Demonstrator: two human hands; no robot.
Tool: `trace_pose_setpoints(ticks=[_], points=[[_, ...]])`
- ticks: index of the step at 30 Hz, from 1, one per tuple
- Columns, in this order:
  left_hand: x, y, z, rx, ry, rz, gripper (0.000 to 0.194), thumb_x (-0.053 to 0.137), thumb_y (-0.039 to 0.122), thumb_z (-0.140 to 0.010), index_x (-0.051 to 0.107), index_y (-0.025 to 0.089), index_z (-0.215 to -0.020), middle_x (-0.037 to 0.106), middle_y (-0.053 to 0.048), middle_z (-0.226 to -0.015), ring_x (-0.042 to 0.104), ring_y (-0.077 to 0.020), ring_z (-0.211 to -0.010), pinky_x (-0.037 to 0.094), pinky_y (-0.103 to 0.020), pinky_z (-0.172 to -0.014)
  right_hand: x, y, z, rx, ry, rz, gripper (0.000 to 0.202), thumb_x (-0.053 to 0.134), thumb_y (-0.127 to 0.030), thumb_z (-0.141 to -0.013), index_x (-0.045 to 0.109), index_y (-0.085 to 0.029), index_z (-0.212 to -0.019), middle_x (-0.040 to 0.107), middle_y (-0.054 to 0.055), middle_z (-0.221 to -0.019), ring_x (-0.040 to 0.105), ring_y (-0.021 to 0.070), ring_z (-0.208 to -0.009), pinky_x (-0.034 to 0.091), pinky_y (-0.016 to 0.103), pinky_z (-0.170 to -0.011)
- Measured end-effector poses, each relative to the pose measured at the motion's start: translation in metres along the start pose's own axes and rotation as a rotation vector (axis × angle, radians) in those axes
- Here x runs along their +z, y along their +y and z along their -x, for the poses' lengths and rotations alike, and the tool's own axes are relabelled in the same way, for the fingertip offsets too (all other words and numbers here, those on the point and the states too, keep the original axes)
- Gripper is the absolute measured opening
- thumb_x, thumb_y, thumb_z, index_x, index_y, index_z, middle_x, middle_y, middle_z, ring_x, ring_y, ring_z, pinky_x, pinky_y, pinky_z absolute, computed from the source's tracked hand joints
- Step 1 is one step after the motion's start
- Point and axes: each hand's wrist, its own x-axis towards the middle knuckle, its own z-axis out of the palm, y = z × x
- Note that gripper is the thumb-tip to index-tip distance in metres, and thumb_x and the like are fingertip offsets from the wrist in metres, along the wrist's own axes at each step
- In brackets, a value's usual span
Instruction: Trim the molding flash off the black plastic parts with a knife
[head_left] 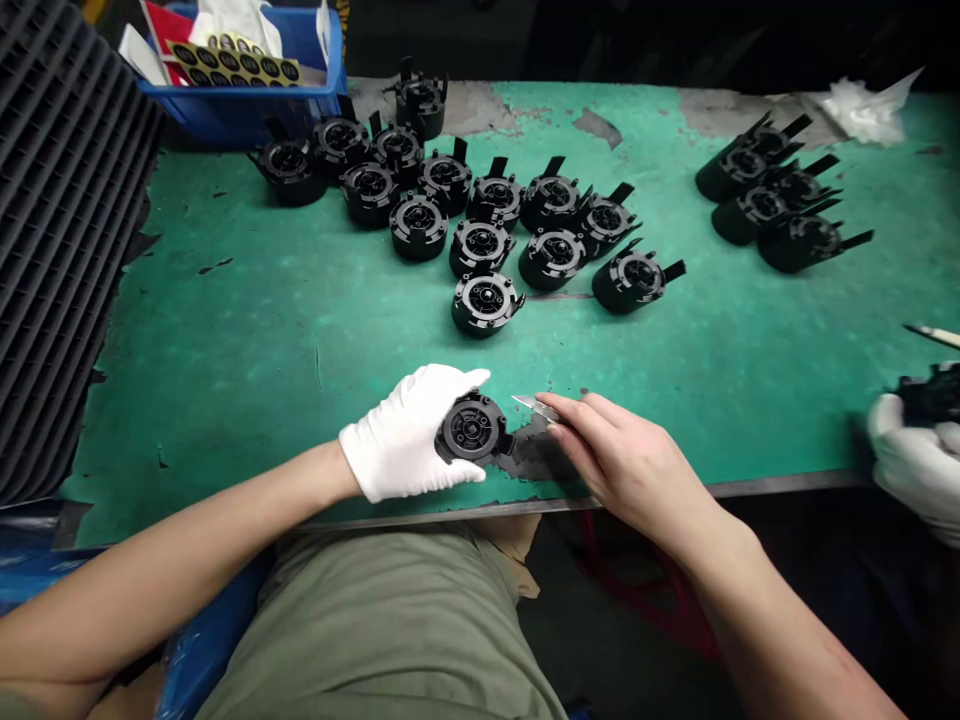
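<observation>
Background (622, 40): dark beyond the far edge, too dim to read in detail.
Tabletop (247, 330): green, scuffed, worn through to grey in patches, most heavily along the far edge.
Ribbed stack (60, 250): black, standing at the left end, partly cut off by the frame.
Olive-green garment (405, 620): visible below the near edge, between the forearms.
Blue bin (247, 112): placed at the far left; loaded with crumpled white material, red and white card, and a sticker sheet (232, 68) bearing dark round labels.
Main group of black parts (553, 258): round, set out in loose rows from far left to centre, mostly with flat tabs projecting from the rims.
Smaller group of black parts (799, 240): bunched closely toward the far right, tabs also projecting.
Co-worker's hand (911, 470): gloved in white, at the right edge, holding a dark part (930, 395); full grip cut off by the frame.
Left hand (420, 430): gloved in white, curved part-way closed, gripping a round black part (472, 428) by its sides.
Right hand (637, 460): bare, closed in a pinch between thumb and fingers on a small knife (529, 404).
Round black part: near the front edge at centre, ribbed face upward; contact with the tabletop not discernible.
Knife: silver-bladed, tip directed left, just beside the held part, not touching.
</observation>
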Motion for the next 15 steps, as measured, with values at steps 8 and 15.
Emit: trace_pose_setpoints(ticks=[8,15], points=[[-0.031,-0.016,0.001,-0.002,-0.04,0.242,0.058,0.052,0.041,-0.111,0.039,0.024,-0.165,0.054,-0.016,-0.162,0.057,-0.0302,-0.148,0.049,-0.051,-0.126,0.004,0.009,-0.013,-0.169,0.024,0.133,0.031,0.048,-0.024,-0.111,0.069,-0.018,-0.134,0.061,0.001,-0.083,0.054,0.0131,-0.069,0.04,0.027,-0.062],[0.011,-0.004,0.009,0.026,0.166,-0.006,0.122,0.087,0.079,-0.07,0.035,0.016,-0.16,0.058,-0.026,-0.146,0.063,-0.0429,-0.136,0.055,-0.061,-0.117,0.014,-0.004,-0.021,-0.225,0.066,0.283,0.025,0.054,-0.023,-0.109,0.068,-0.018,-0.13,0.062,-0.001,-0.08,0.053,0.0129,-0.065,0.036,0.03,-0.06]])
